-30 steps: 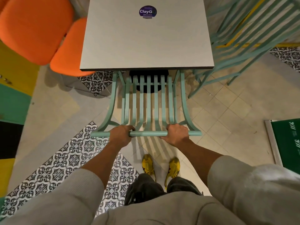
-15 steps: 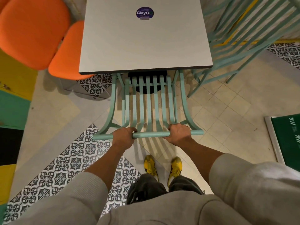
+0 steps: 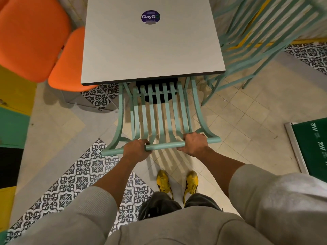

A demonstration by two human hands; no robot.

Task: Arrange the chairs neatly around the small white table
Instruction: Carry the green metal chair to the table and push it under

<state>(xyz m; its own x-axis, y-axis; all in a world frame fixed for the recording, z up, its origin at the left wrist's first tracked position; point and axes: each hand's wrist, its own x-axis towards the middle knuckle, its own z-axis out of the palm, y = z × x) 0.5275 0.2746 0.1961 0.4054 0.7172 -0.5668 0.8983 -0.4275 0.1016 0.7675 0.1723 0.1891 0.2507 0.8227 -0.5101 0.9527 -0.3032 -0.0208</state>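
The mint-green slatted chair [image 3: 160, 119] stands at the near edge of the small white desk [image 3: 152, 50], facing it. Its seat is hidden under the desktop; only the slatted back and the top rail [image 3: 163, 146] project toward the person. The chair sits roughly centred on the near edge, with its rail slightly skewed to it in this view.

Risks from this position:
- Pushing further may drive the seat or front legs into the dark pedestal base [image 3: 156, 96] under the desk. The contact point is hidden, so resistance would be the only warning.
- Uneven force from the two hands would likely swing the chair off square to the desk edge.
- The legs may catch on a tile joint in the floor [image 3: 238, 112] and jolt the desk.

Hands:
- The left hand [image 3: 135, 150] is closed around the top rail left of centre, fingers wrapped over it.
- The right hand [image 3: 194, 144] is closed around the same rail right of centre, fingers curled over the top.
- Both grips are full wraps with no visible gap.

Surroundings: an orange chair [image 3: 35, 36] stands at the left side of the desk, its seat edge partly under the desktop. More mint-green chairs [image 3: 265, 36] stand at the right, just beside the desk, not aligned with it. A round purple sticker [image 3: 150, 16] lies on the desktop.
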